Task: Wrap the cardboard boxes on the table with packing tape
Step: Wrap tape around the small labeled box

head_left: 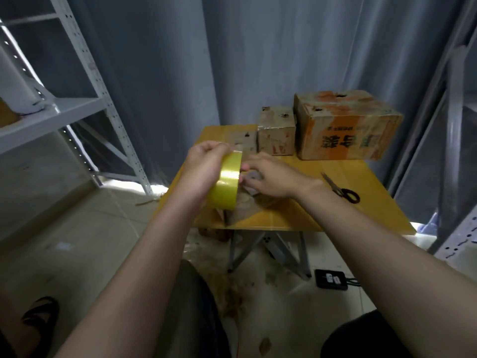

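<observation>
tape roll: the yellow tape roll (226, 182) stood on edge above the near-left part of the table (348, 215). Its hole axis ran roughly left-right and its band faced me. The visible strip's long line ran from far-high to near-low, tilted a little left at the bottom.
left hand: my left hand (206, 162) gripped the roll from its left side, with fingers curled over the top far rim.
right hand: my right hand (269, 177) sat just right of the roll, fingers bent, thumb tip touching the roll's right edge.
right hand grip: couldn't tell. There was a pale blurred patch under the fingers, and whether they pinched a tape end wasn't readable.
roll vs hands: the roll sat between both hands, touching both.
near box: the near box (244, 211) was brown with a shiny surface, directly under the roll and hands. It was mostly hidden, so its outline was unclear.
far boxes: the small box (276, 133) and the large box (346, 127) sat side by side at the far right of the table. A low box (244, 140) sat left of them, partly behind my left hand.
scissors: the scissors (341, 189) lay flat on the table right of my right wrist, blades pointing far-left.
hard to read: the print on the large box was blurred, and the shelf (77, 109) at left was cut off by the frame.
</observation>
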